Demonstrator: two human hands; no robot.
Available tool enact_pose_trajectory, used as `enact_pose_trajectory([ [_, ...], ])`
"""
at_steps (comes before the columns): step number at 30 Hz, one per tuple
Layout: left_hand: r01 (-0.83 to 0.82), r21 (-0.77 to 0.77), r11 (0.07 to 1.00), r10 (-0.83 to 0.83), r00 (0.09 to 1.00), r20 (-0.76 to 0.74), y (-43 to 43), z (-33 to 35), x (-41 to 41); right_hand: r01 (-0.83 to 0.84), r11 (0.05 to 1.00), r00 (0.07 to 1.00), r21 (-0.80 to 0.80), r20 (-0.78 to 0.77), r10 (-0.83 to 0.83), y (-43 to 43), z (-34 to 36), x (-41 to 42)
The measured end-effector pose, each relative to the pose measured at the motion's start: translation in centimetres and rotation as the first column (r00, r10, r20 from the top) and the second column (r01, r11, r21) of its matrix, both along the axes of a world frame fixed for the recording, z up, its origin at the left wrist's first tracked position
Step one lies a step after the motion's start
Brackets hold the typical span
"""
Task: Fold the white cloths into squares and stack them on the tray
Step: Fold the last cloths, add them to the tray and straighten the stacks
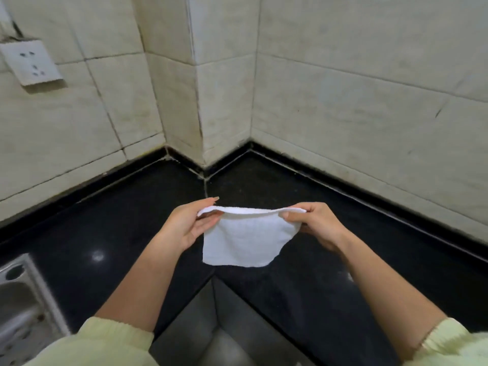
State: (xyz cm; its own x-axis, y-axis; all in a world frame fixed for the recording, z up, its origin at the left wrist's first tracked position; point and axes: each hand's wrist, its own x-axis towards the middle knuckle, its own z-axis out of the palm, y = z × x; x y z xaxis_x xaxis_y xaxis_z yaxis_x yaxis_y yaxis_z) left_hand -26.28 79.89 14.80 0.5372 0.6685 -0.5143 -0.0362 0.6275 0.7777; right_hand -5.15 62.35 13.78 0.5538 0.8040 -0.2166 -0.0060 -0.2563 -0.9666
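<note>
White cloth (245, 241), one only in view, hangs in the air above the near middle of the black countertop (118, 220), touching nothing but the two hands that hold it. The left hand (190, 223) pinches its upper left corner between thumb and fairly straight fingers, and the right hand (317, 223) pinches the upper right corner with curled fingers. The top edge runs nearly taut between them while the rest drops free. Held this way, the cloth's weight pulls it flat and its edges can be lined up, which I judge suits squaring it before a fold. The top edge looks rounded, so it may be doubled over already, though I cannot tell for sure. The lower right corner curls inward and will likely need smoothing. No tray shows, and no stack of folded cloths. One steel fixture (18, 294), perhaps a sink, sits at the near left, and one wall socket (31, 63) is on the far left tiles. Two pale sleeves, left (113, 336) and right (454, 339), are pushed up the forearms.
</note>
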Motion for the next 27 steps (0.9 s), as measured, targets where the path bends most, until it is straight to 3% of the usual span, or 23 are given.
enact_pose_trajectory([
  [7, 0.154, 0.023, 0.988, -0.155, 0.987, 0.038, 1.3, -0.3, 9.6, 0.266, 0.961, 0.963, 0.074, -0.072, -0.261, -1.3, -0.3, 7.4],
  [14, 0.404, 0.127, 0.906, -0.406, 0.914, -0.015, 3.8, -1.2, 14.8, 0.363, 0.930, 0.930, 0.066, -0.090, -0.356, -2.0, -1.1, 12.8],
  [19, 0.621, 0.066, 0.781, -0.599, 0.775, -0.200, 4.6, -3.7, 14.0, 0.256, 0.960, 0.960, -0.117, -0.088, -0.267, -3.4, -4.1, 13.1],
  [24, 0.773, -0.125, 0.621, -0.774, 0.581, -0.251, 4.1, -6.9, 11.6, 0.124, 0.938, 0.940, -0.324, -0.263, -0.215, -5.7, -8.0, 11.0],
  [27, 0.768, -0.209, 0.605, -0.784, 0.529, -0.325, 2.8, -8.6, 10.5, 0.020, 0.916, 0.919, -0.401, -0.353, -0.174, -7.1, -10.0, 9.8],
])
